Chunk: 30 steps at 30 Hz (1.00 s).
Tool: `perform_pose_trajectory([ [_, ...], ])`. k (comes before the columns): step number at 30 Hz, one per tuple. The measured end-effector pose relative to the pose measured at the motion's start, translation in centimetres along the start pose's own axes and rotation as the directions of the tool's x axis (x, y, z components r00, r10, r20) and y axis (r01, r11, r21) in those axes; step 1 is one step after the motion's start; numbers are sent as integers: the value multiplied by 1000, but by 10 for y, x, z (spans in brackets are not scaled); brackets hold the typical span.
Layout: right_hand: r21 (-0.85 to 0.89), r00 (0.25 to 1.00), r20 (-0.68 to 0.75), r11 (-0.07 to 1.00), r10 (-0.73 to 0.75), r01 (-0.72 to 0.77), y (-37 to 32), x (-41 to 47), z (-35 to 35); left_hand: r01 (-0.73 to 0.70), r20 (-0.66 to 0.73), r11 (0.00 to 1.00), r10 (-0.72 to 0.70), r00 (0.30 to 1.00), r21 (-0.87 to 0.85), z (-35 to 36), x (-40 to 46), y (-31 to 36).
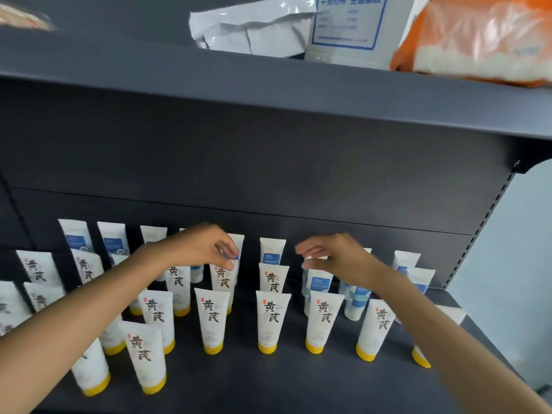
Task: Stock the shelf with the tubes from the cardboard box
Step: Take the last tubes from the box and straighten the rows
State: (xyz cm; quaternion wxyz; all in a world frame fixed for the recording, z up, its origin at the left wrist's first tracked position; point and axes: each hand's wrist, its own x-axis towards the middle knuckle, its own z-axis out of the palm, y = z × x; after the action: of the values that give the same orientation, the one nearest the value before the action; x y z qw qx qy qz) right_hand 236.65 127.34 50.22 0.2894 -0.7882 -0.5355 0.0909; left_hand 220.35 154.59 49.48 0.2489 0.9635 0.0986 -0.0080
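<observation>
Several white tubes stand cap-down in rows on the dark shelf [298, 380]: yellow-capped ones with brown script [272, 321] in front, blue-labelled ones [271, 252] behind. My left hand [203, 249] reaches over the middle rows, and its curled thumb and fingertips pinch the top of a blue-labelled tube [237, 245] just behind a script tube [221, 282]. My right hand [337, 255] is slightly blurred and reaches in from the right. Its thumb and fingers close on the top edge of another blue-labelled tube [317, 283]. The cardboard box is out of view.
An upper shelf [268, 94] overhangs close above, carrying a grey plastic bag [254, 28], a white labelled pack [346, 28] and an orange-wrapped pack [484, 40]. The dark back panel [268, 174] stands behind the tubes. The shelf's right edge [478, 321] drops off near a fallen tube.
</observation>
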Motion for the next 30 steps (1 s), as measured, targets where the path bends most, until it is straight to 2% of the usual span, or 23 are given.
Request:
perform_pose_trajectory([
  [5, -49, 999, 40, 999, -2, 4, -17, 32, 42, -16, 10, 990, 15, 1000, 138, 14, -2, -10],
  [9, -211, 997, 82, 977, -5, 22, -21, 44, 62, 8, -41, 977, 1, 999, 212, 18, 2, -11],
  [16, -289, 997, 17, 955, 75, -67, -12, 46, 72, -6, -111, 984, 26, 993, 181, 20, 9, -15],
  [30, -279, 990, -29, 950, 138, -140, -17, 59, 75, -22, -98, 986, 39, 994, 165, 20, 12, -19],
])
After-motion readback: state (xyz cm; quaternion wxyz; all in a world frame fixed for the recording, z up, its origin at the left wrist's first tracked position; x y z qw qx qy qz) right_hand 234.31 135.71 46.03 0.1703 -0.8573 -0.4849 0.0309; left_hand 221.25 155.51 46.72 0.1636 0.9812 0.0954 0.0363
